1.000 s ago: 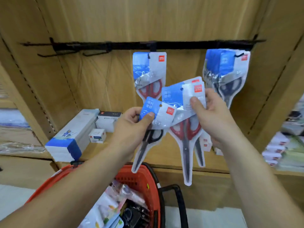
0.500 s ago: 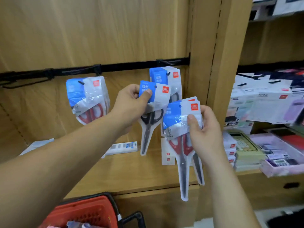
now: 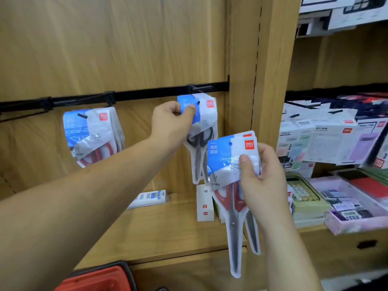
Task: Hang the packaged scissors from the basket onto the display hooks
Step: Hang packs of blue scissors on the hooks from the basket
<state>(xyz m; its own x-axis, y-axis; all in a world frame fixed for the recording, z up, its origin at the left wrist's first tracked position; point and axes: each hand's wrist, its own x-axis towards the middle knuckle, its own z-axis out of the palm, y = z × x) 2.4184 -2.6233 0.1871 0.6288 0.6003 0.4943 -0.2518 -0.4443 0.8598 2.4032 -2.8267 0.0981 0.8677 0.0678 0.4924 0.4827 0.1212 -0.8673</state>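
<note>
Head view: left hand (image 3: 170,124) pinches black scissors (image 3: 200,148), right hand (image 3: 264,181) red scissors (image 3: 232,208), tips down.

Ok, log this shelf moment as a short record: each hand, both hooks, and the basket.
left hand: pinches black-handled scissors pack at the right hook, hook tip showing at its hole
right hand: grips red-handled stack, not on any hook
left hook: carries hung red-handled packs
right hook: more packs behind the pinched one
basket: red, at the bottom edge, contents out of view
</note>
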